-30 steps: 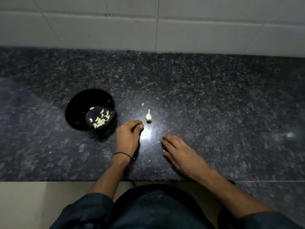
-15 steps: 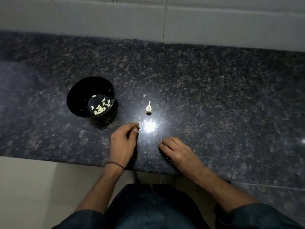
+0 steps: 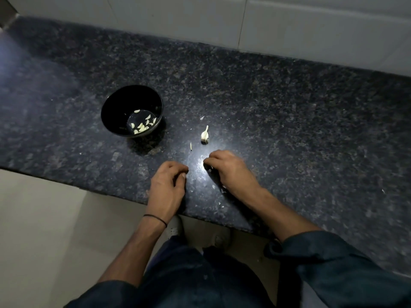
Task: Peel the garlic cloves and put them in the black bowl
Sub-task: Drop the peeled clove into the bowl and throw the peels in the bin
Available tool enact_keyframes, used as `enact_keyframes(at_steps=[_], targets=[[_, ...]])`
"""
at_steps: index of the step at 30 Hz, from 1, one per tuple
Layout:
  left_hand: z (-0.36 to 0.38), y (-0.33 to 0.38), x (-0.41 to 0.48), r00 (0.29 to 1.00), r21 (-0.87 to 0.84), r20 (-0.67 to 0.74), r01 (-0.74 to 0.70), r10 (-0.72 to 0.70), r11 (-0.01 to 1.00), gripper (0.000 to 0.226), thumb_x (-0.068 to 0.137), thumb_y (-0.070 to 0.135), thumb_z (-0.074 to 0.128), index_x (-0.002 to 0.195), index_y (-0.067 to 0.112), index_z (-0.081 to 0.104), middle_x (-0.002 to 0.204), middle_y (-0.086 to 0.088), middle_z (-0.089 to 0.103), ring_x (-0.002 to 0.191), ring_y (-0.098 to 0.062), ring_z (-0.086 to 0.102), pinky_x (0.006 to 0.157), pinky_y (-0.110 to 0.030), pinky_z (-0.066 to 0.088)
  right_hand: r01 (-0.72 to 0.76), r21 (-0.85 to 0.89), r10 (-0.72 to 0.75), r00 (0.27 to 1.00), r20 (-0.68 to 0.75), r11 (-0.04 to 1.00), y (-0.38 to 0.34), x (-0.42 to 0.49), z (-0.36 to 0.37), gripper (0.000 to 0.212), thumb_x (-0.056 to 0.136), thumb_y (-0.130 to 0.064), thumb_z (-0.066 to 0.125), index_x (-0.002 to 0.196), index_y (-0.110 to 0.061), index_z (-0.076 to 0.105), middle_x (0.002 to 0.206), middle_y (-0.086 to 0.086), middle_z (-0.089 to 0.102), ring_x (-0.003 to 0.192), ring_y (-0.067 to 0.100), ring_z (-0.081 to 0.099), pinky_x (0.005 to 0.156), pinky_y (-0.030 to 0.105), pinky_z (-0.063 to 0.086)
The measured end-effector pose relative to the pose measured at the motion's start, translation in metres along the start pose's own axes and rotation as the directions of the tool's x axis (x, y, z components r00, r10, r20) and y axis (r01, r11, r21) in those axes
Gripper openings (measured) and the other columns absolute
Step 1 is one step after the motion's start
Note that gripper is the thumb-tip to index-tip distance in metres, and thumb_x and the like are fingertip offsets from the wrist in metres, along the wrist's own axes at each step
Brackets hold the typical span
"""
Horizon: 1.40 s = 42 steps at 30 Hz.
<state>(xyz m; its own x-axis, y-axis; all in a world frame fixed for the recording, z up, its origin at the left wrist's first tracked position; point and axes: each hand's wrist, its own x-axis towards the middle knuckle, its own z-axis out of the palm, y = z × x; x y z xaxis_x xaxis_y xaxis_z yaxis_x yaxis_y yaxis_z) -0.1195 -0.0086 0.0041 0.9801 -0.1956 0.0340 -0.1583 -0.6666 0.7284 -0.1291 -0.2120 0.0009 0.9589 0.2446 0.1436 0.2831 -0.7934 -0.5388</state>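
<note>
Granite counter [image 3: 289, 112] runs to a tiled wall [image 3: 311, 25]. Left hand [image 3: 168, 187] and right hand [image 3: 230, 171] curl near its front edge, contents unclear.

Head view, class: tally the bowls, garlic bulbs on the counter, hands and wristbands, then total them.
Black bowl: 1
Garlic bulb: 1
Hands: 2 (left hand, right hand)
Wristband: 1
Total: 5

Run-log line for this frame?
left hand: loosely curled, nothing visible | right hand: curled, blurred | garlic bulb: untouched | black bowl: peeled cloves inside
</note>
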Motion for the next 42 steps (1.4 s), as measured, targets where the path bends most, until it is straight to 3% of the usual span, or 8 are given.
enact_keyframes(at_steps=[10, 17, 25, 29, 32, 36, 39, 42], targets=[[0.009, 0.012, -0.009, 1.0, 0.034, -0.011, -0.02, 0.02, 0.999, 0.015, 0.094, 0.003, 0.062, 0.099, 0.008, 0.075, 0.105, 0.003, 0.059, 0.096, -0.013, 0.059, 0.091, -0.031, 0.052, 0.351, -0.23, -0.27, 0.908, 0.32, 0.908, 0.032, -0.091, -0.025, 0.053, 0.094, -0.007, 0.033, 0.143, -0.007, 0.052, 0.147, 0.01, 0.053, 0.136, 0.026, 0.047, 0.111, 0.034, 0.042], [0.027, 0.03, -0.016, 0.984, 0.042, 0.105, -0.148, 0.143, 0.988, 0.015, 0.095, 0.002, 0.061, 0.102, 0.007, 0.074, 0.108, -0.001, 0.061, 0.099, -0.015, 0.058, 0.091, -0.027, 0.049, 0.295, -0.192, -0.26, 0.948, 0.185, 0.936, 0.038, -0.122, -0.032, 0.051, 0.11, -0.019, 0.018, 0.122, -0.001, 0.065, 0.126, 0.014, 0.062, 0.105, 0.03, 0.063, 0.08, 0.038, 0.059], [0.031, 0.028, -0.013, 0.963, 0.09, 0.18, -0.218, 0.2, 0.972, 0.016, 0.094, 0.004, 0.062, 0.101, 0.01, 0.075, 0.109, -0.003, 0.063, 0.103, -0.02, 0.058, 0.093, -0.029, 0.045, 0.276, -0.3, -0.255, 0.961, 0.109, 0.913, 0.033, -0.118, -0.02, 0.022, 0.099, -0.009, 0.048, 0.116, -0.003, 0.061, 0.117, 0.013, 0.058, 0.095, 0.028, 0.056, 0.071, 0.04, 0.057], [0.03, 0.032, -0.005, 0.947, 0.022, 0.205, -0.257, 0.247, 0.966, 0.014, 0.094, 0.004, 0.062, 0.1, 0.01, 0.074, 0.106, -0.001, 0.063, 0.101, -0.017, 0.06, 0.094, -0.033, 0.048, 0.15, -0.337, -0.158, 0.987, 0.003, 0.93, 0.022, -0.117, -0.015, 0.02, 0.092, -0.004, 0.057, 0.111, -0.002, 0.064, 0.114, 0.014, 0.061, 0.097, 0.027, 0.057, 0.073, 0.036, 0.056], [0.03, 0.035, 0.005, 0.93, -0.024, 0.232, -0.286, 0.284, 0.958, 0.013, 0.095, 0.007, 0.063, 0.1, 0.01, 0.074, 0.106, 0.001, 0.063, 0.101, -0.015, 0.06, 0.094, -0.032, 0.049, -0.24, 0.048, 0.244, 0.932, -0.268, 0.969, 0.009, -0.107, -0.013, 0.016, 0.09, 0.0, 0.062, 0.099, -0.006, 0.073, 0.102, 0.006, 0.07, 0.093, 0.019, 0.064, 0.083, 0.029, 0.052], [0.032, 0.041, 0.016, 0.898, -0.114, 0.285, -0.317, 0.337, 0.942, 0.014, 0.095, 0.007, 0.062, 0.1, 0.012, 0.075, 0.106, 0.004, 0.063, 0.1, -0.013, 0.061, 0.093, -0.028, 0.049, -0.447, 0.828, 0.887, 0.446, -0.122, 0.339, -0.005, -0.103, -0.023, 0.016, 0.087, 0.003, 0.071, 0.093, -0.01, 0.078, 0.087, 0.002, 0.076, 0.079, 0.009, 0.068, 0.074, 0.019, 0.053], [0.031, 0.045, 0.024, 0.853, -0.174, 0.341, -0.356, 0.396, 0.918, 0.015, 0.094, 0.006, 0.063, 0.099, 0.012, 0.075, 0.105, 0.003, 0.064, 0.099, -0.012, 0.062, 0.093, -0.022, 0.047, -0.096, 0.995, 0.949, 0.31, 0.052, -0.023, -0.024, -0.109, -0.025, 0.015, 0.086, 0.007, 0.068, 0.096, -0.003, 0.074, 0.084, 0.007, 0.074, 0.076, 0.012, 0.068, 0.071, 0.016, 0.055], [0.03, 0.046, 0.032, 0.78, -0.236, 0.408, -0.411, 0.474, 0.881, 0.016, 0.094, 0.006, 0.062, 0.1, 0.013, 0.075, 0.105, 0.003, 0.065, 0.098, -0.012, 0.064, 0.094, -0.03, 0.052, 0.173, 0.974, 0.968, 0.229, 0.106, -0.148, -0.049, -0.114, -0.017, 0.017, 0.088, 0.01, 0.062, 0.097, -0.001, 0.071, 0.085, 0.006, 0.076, 0.079, 0.01, 0.071, 0.076, 0.016, 0.057]])
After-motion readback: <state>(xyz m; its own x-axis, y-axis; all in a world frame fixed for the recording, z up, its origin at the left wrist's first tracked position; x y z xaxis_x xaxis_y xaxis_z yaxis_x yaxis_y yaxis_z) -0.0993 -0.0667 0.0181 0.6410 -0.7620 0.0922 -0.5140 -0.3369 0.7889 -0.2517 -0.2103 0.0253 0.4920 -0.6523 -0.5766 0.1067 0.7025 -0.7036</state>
